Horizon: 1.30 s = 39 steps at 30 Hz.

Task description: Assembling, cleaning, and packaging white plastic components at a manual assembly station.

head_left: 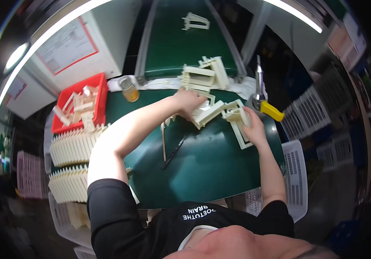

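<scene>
Over the middle of the green table (198,172), my left hand (186,102) is closed at a cream plastic frame (211,115); part of its grip is hidden behind the hand. To the right, my right hand (255,131) grips another cream plastic frame (238,134) along its right side, with the long rectangular opening tilted toward me. The two frames nearly meet at their upper ends, and I cannot tell whether they touch. More cream frames (200,77) are piled just beyond my left hand. A black pen-like tool (174,152) and a thin brown stick (164,142) lie nearer to me.
A red bin (103,98) of cream parts stands at the left, beside rows of ribbed cream pieces (71,149). A jar (128,89) stands near a white cloth (155,84). A yellow-handled tool (272,111) is at the right. One frame (196,21) lies on the green conveyor belt (172,47).
</scene>
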Available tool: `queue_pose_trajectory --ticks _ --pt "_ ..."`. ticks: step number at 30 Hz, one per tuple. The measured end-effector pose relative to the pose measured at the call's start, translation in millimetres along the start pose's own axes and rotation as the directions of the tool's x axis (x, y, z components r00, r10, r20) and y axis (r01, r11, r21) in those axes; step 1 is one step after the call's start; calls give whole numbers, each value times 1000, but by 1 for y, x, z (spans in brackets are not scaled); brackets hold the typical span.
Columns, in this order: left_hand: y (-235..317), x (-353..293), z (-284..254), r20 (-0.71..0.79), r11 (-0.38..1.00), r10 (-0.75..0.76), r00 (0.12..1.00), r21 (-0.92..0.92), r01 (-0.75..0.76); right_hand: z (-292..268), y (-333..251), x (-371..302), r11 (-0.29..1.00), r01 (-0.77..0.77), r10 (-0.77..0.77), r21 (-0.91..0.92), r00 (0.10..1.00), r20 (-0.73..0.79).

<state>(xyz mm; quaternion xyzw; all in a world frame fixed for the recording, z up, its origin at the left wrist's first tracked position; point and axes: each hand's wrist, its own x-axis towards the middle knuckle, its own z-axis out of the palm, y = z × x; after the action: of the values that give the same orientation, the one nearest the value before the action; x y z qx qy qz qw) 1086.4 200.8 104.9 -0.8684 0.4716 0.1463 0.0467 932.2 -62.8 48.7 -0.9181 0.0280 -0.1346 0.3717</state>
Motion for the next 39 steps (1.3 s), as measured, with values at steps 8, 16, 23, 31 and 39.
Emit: queue_pose_trajectory --ticks 8,16,23,31,39 --pt "-41 -130 -64 -341 993 -52 939 -119 11 2 -69 0 849 25 -47 528 998 29" --pt "-219 -289 -43 -332 560 -829 451 -490 668 103 -191 61 724 -60 -301 688 869 393" --pt "-306 -304 1 -47 287 -950 307 -514 809 278 -349 161 629 -215 -257 748 850 460" --pt "-307 -350 5 -283 295 -945 166 -512 807 379 -436 201 816 -16 -178 578 944 277" --pt "-149 -330 44 -624 746 -579 525 -145 650 376 -397 222 940 302 -342 161 852 396"
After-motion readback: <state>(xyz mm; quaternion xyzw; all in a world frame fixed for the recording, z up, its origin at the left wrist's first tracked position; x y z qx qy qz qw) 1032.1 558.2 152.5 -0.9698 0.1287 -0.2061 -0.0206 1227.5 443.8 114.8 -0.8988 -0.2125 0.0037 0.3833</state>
